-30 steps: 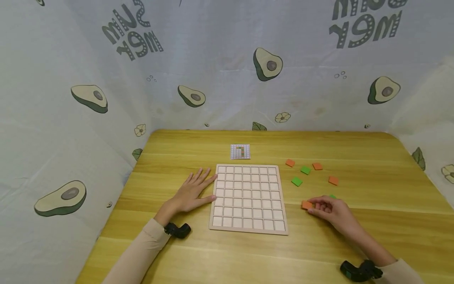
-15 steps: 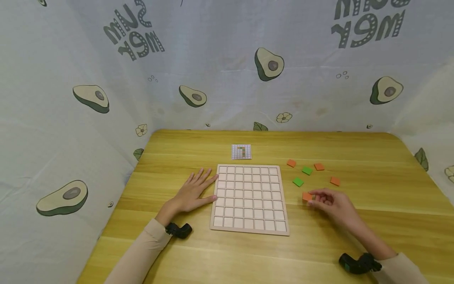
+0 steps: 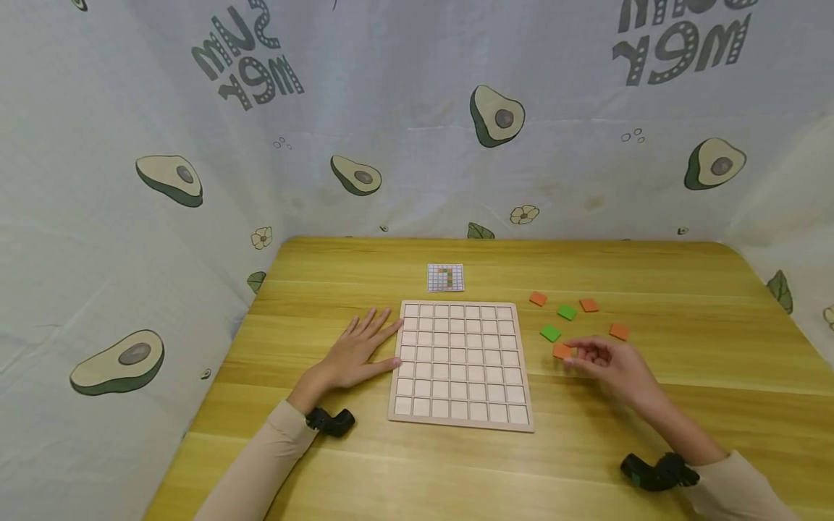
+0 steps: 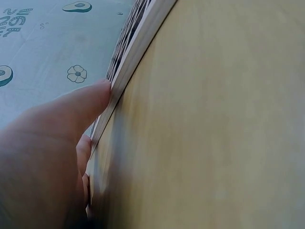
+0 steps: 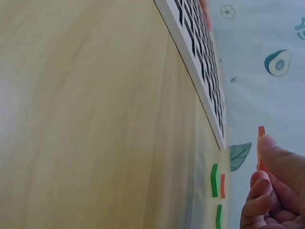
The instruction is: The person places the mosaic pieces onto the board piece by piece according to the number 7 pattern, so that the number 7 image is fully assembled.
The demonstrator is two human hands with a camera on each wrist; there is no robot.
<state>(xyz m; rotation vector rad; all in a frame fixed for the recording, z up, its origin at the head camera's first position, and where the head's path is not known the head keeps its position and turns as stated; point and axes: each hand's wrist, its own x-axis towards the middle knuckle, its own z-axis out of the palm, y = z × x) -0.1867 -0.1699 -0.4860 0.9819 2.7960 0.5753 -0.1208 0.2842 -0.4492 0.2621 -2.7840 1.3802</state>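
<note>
My right hand (image 3: 609,365) pinches an orange square tile (image 3: 562,351) between thumb and fingers, held above the table to the right of the board; in the right wrist view the same tile (image 5: 260,148) shows edge-on. A pale wooden grid board (image 3: 461,365) lies flat in the middle, its cells bare. Spread fingers of my left hand (image 3: 352,354) rest against the board's left edge; in the left wrist view the thumb (image 4: 86,107) touches the board's side. Beyond the pinched tile lie a green tile (image 3: 550,333), another green tile (image 3: 567,312) and several orange tiles (image 3: 589,305).
Behind the board lies a small printed card (image 3: 446,278) with a grid and coloured squares. The wooden table (image 3: 469,470) ends at the back against a hanging cloth (image 3: 417,195) printed with avocados. Each wrist wears a black camera (image 3: 658,472).
My right hand has lifted the orange tile and moved it away from me, toward the green tiles. The left hand stays at the board's edge. The head view has shifted slightly.
</note>
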